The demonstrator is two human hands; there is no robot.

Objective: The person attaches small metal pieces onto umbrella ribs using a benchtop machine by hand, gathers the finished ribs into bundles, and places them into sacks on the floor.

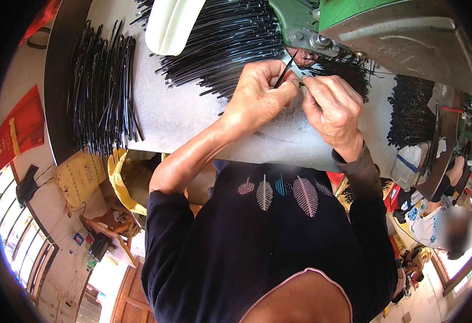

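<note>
Black strip (286, 68) in left hand (261, 92), end obscured

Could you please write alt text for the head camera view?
A person's left grip pinches a thin black strip, with the right grip close beside it, just below a green machine in the picture. Piles of similar black strips lie on the grey work table, to the left, behind and to the right.

"What's along the left?"
"A red sheet (27, 121) with a yellow band, and below it a barred window (23, 245)."
"And lower?"
"A brown wooden door (132, 295); at far right, another person (425, 228)."
</note>
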